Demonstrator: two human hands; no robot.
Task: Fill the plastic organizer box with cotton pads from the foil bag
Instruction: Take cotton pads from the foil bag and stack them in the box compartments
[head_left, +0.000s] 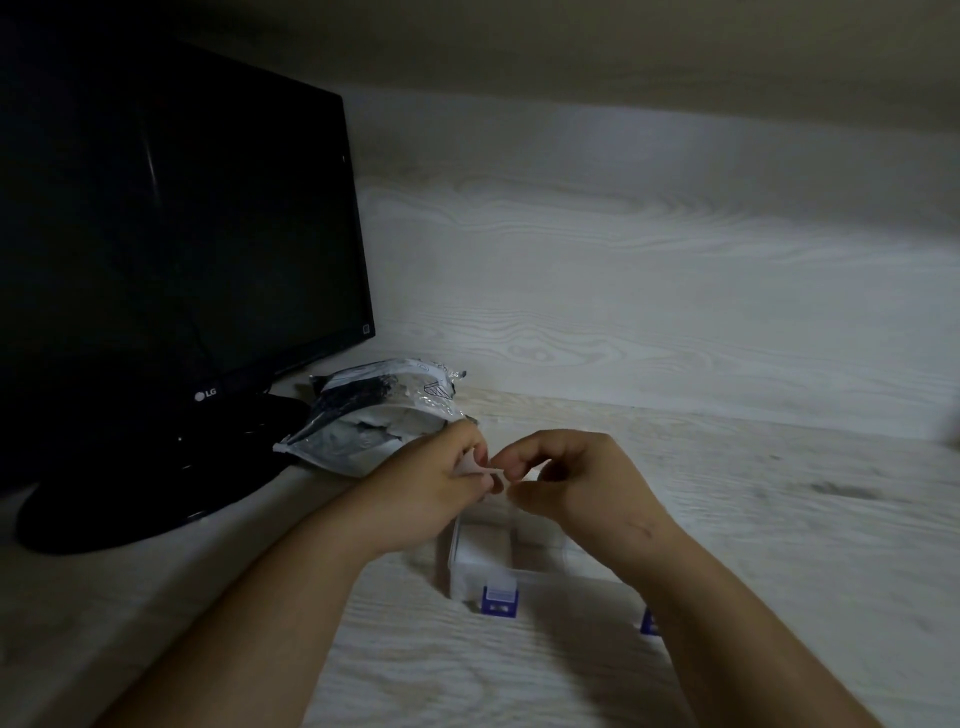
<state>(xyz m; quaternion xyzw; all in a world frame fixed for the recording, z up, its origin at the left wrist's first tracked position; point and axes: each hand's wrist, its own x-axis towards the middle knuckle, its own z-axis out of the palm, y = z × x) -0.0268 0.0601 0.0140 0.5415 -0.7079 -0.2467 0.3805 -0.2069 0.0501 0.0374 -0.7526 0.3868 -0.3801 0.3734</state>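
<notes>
**Both hands meet over the open box, a cotton pad between them**

The pale wood-grain desk (779, 530) spreads out beneath and all around your fingers. A dark LG monitor (171, 249) stands well to the left of them and farther back, with its round black foot on the desk.

The foil bag (374, 421) lies crumpled on its side just behind your left knuckles. Its torn mouth faces your hand, and its far end sits beside the monitor's foot.

The clear plastic organizer box (498, 561) sits directly below your fingertips, between your two wrists. Its compartments look pale and blurred, so what they hold cannot be told.

Your left hand (431, 493) is curled, with the thumb and fingers pinching a white cotton pad (480, 470) that pokes out to the right. Your right hand (582, 483) faces it with fingers bent. Its forefinger and thumb close in on the pad's free tip, but you cannot tell from here whether they truly grip it.

Two small purple latches sit on the box's near edge. One (500, 601) is below your left fingertips, and the other (649, 621) is half hidden under your right forearm.
</notes>
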